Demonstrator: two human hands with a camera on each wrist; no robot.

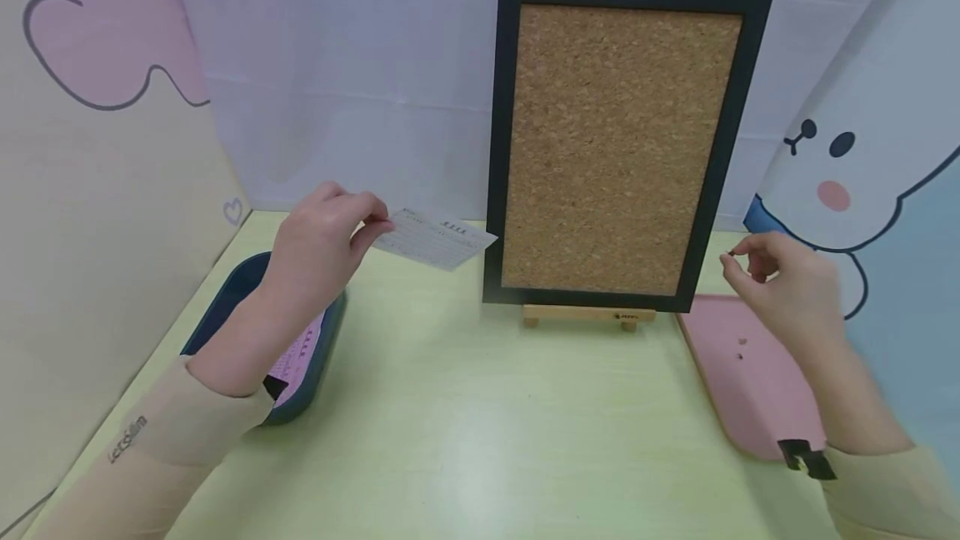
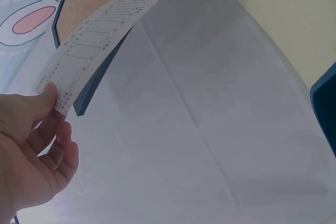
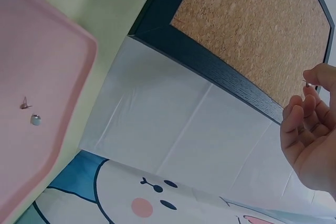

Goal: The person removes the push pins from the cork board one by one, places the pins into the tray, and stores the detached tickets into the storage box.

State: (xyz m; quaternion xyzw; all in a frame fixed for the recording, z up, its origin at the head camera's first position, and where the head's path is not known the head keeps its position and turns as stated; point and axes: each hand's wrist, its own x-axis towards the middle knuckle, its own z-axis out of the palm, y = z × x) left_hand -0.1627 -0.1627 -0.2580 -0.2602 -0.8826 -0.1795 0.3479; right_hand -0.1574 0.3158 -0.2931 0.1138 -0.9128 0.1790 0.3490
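My left hand (image 1: 318, 236) pinches one corner of a white printed paper sheet (image 1: 438, 240) between thumb and fingers. In the left wrist view the sheet (image 2: 105, 35) bows outward, showing ruled lines and small print. Toward the right, my right hand (image 1: 787, 282) pinches a small thumbtack (image 3: 307, 83) between thumb and index finger, its thin point sticking out. Between the hands stands a black-framed cork board (image 1: 615, 148) with a bare surface, propped on a small wooden easel (image 1: 588, 313). The sheet's far corner overlaps the frame's left edge in the head view.
A pink tray (image 1: 757, 390) lies at the right, with two thumbtacks (image 3: 35, 119) in it. On the left a dark blue tray (image 1: 330, 348) holds pink printed paper (image 1: 300, 357), partly hidden by my left arm. White cloth (image 1: 337, 65) hangs behind the pale table (image 1: 480, 440).
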